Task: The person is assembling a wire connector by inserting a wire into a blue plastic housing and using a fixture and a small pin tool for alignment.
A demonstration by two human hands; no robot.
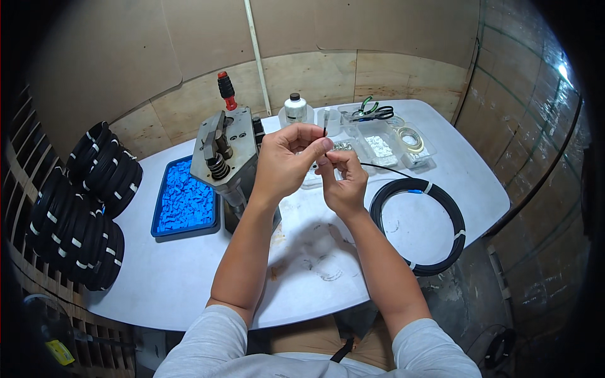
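Both forearms are rising from the lower edge; the left hand (287,157) and right hand (343,179) are pinching the thin black cable end (324,132) at frame centre, apparently mid-fitting; next, steady alignment seems needed beside the grey metal press (227,154).

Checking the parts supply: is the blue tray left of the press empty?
No, the blue tray beside the metal press is filled with small blue pieces.
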